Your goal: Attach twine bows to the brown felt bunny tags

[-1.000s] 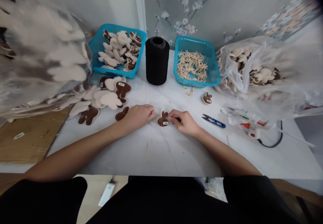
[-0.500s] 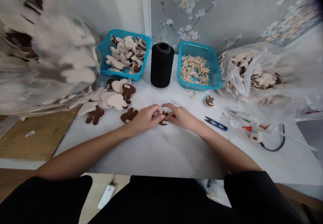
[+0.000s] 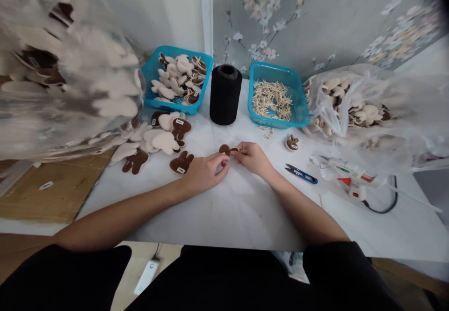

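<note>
A small brown rabbit-shaped felt piece (image 3: 225, 149) is held just above the white table (image 3: 245, 208) between both hands. My left hand (image 3: 205, 170) pinches it from the near side with curled fingers. My right hand (image 3: 250, 156) grips its right edge with fingers closed. Another brown rabbit piece with a white label (image 3: 181, 162) lies just left of my left hand.
A black thread cone (image 3: 225, 94) stands behind the hands between two blue baskets: the left basket (image 3: 154, 70) holds rabbit pieces, the right basket (image 3: 300, 110) holds tan bows. Loose rabbit pieces (image 3: 161, 138) lie at left. Blue snips (image 3: 301, 174), a glue gun (image 3: 345, 176) and plastic bags (image 3: 368, 110) sit at right.
The brown rabbit piece was lying on the table between my hands; both hands closed on it and it now sits lifted slightly farther from me.
</note>
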A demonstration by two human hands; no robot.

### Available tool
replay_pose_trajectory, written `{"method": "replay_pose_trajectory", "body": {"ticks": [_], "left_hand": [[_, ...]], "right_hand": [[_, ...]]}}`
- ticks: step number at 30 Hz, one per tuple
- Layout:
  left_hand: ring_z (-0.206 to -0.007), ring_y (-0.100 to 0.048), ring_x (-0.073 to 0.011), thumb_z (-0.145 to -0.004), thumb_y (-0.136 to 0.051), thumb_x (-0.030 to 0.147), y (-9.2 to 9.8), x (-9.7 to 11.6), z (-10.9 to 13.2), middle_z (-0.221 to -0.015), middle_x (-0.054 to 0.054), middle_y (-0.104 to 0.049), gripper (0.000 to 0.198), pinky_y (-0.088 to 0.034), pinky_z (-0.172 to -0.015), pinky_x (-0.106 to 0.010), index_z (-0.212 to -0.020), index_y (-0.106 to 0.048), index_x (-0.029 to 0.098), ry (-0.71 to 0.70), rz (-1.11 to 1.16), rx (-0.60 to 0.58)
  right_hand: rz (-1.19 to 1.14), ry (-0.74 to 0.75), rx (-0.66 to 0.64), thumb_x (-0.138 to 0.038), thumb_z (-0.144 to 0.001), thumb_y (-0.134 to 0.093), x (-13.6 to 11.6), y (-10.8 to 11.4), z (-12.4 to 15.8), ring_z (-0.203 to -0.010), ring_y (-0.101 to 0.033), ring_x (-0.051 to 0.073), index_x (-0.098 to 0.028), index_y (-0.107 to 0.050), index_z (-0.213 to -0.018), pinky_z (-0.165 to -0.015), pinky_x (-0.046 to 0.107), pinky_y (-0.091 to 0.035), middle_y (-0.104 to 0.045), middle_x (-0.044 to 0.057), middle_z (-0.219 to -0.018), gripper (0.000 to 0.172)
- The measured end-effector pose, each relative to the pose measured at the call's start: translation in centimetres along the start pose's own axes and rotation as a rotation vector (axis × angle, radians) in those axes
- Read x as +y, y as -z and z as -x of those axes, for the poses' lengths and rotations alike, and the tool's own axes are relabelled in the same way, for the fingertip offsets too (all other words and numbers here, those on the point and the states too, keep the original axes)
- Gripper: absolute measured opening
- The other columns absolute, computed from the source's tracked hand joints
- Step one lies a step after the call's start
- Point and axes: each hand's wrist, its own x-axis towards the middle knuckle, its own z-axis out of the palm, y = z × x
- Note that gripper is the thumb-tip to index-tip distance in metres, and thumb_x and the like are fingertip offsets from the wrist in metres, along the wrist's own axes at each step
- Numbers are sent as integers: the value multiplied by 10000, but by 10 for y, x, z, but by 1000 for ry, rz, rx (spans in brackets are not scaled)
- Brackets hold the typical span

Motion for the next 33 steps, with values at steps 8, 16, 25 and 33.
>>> {"method": "replay_pose_trajectory", "body": {"ticks": [8, 16, 25, 33], "left_hand": [[-564, -625, -110, -853, -515, 331, -6, 0, 0, -999, -31, -714, 290, -454, -527, -236, -1070, -647, 191, -54, -79, 55], [-514, -593, -115, -871, -471, 290, -4, -9, -5, -710, -19, -709, 250, -411, -492, -222, -847, -692, 175, -96, -34, 53], [-800, -611, -134, -874, -435, 224, 9, -12, -18, -1004, -39, -642, 211, -442, -702, -240, -889, -644, 200, -225, 356, -320], [-560, -379, -91, -789, -567, 307, 10, -14, -24, -667, 31, -436, 252, -297, -535, -231, -655, -395, 181, -196, 402, -419]], "right_hand": [[-559, -77, 6, -450, -652, -697, -4, 4, 0, -403, -398, 55, -171, -484, -643, -413, 201, -278, -533, -43, -501, 350], [-672, -56, -211, -405, -674, -718, -7, 18, 8, -399, -358, 38, -164, -478, -652, -399, 190, -204, -508, -59, -489, 341], [-71, 33, -741, -252, -742, -597, -13, 38, 14, -470, -426, 65, -149, -582, -683, -473, 199, -314, -506, -59, -513, 120], [230, 93, -598, -194, -723, -547, -10, 32, 10, -476, -449, 76, -146, -626, -659, -500, 205, -318, -551, -40, -514, 112]]}}
